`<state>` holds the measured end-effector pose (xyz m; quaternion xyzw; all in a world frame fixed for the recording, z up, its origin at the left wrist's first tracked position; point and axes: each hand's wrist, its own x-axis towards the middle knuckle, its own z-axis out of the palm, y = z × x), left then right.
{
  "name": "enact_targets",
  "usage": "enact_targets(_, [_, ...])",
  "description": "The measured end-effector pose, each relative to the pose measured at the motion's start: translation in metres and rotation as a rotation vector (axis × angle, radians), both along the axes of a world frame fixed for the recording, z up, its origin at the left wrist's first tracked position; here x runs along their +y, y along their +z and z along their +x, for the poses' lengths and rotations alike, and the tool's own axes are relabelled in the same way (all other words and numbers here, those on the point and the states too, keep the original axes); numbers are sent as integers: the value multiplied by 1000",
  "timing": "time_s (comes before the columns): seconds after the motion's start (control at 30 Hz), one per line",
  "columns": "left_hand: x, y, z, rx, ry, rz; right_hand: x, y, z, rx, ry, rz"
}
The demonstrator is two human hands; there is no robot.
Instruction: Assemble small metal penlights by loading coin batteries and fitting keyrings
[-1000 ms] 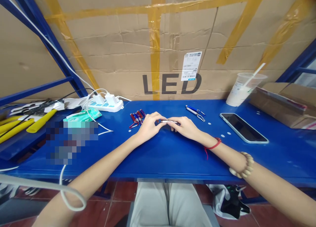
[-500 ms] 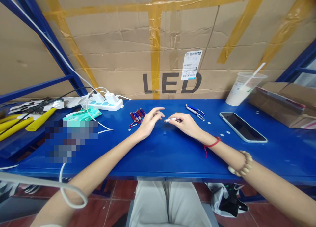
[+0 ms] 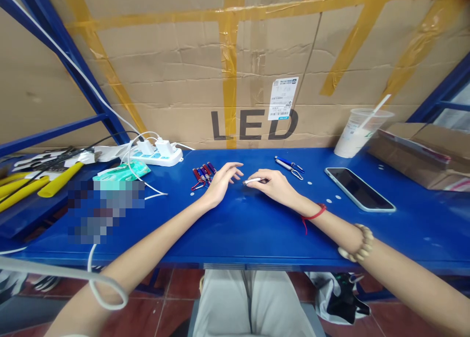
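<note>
My right hand (image 3: 272,184) pinches a small silver penlight (image 3: 253,181), its tip pointing left just above the blue table. My fingers cover its rear end. Opposite it, my left hand (image 3: 222,184) is open, fingers loosely spread and holding nothing, a short gap away from the penlight tip. Just beyond the left hand lies a row of several red and blue penlights (image 3: 201,174) with clips, partly hidden by that hand. Farther back on the right, a blue penlight (image 3: 284,160) and a silver penlight (image 3: 283,165) lie side by side with carabiner clips.
On the right are a phone (image 3: 360,189), a drink cup (image 3: 354,140) with a straw and a cardboard box (image 3: 414,156). Small white discs (image 3: 328,201) dot the table. At left stand a power strip (image 3: 161,156), a green tissue pack (image 3: 123,171) and yellow-handled tools (image 3: 60,179).
The view has shifted slightly. My right hand still pinches the silver penlight, and my left hand stays open beside it with its fingers a little more bent.
</note>
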<state>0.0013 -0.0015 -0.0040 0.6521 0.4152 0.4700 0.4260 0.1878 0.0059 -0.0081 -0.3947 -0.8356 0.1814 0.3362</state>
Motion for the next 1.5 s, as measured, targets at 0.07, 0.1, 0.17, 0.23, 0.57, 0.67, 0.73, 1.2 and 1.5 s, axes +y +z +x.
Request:
enact_targets(0.07, [0, -1, 1, 7, -13, 1, -1, 0, 0, -1, -6, -1])
enact_targets(0.1, [0, -2, 1, 10, -16, -2, -1, 0, 0, 0, -8, -2])
enact_targets(0.17, [0, -2, 1, 18, -18, -13, -1, 0, -1, 2, -17, 1])
enact_targets(0.23, [1, -3, 1, 25, -19, -21, -1, 0, -1, 5, -30, 9])
enact_targets(0.57, [3, -4, -1, -5, -7, -27, 0, 1, 0, -39, 5, 27])
enact_targets(0.67, [4, -4, -1, -7, -13, -27, 0, 1, 0, -30, 10, 19])
enact_targets(0.73, [4, -4, 0, -5, -20, -30, 1, 0, 0, -22, 16, 9])
enact_targets(1.2, [0, -3, 1, 49, -199, -15, -4, -3, -4, 44, 172, -76])
enact_targets(1.5, [3, 1, -2, -181, -119, -272, 7, -2, 5, 116, 99, -149])
